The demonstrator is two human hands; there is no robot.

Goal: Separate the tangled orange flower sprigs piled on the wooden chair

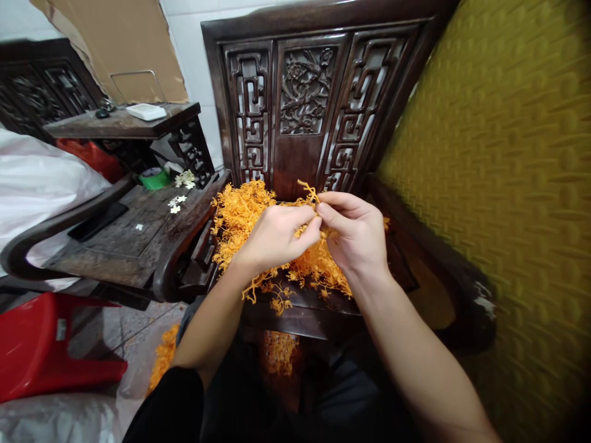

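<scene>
Orange sprig pinched between both hands

While a red stool [41, 344] is seen at far left, the orange sprig [310, 192] is gripped by the closed left hand [276, 235] and right hand [357, 231] above an orange heap [244, 212] on the carved chair [305, 98].

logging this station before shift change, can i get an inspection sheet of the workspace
surface: dark carved wooden chair seat, partly covered by the orange pile
job's things: heap of orange branching sprigs on the seat; one sprig pinched between both hands
clutter: more orange sprigs on the floor; small white flowers and a green tape roll on the side table; white remote-like box on the upper shelf
hands: left hand and right hand meet fingertip to fingertip, both closed on the sprig
cables: nothing seen
surroundings: carved chair back, yellow textured panel at right, red plastic stool, cardboard sheet against the tiled wall
</scene>
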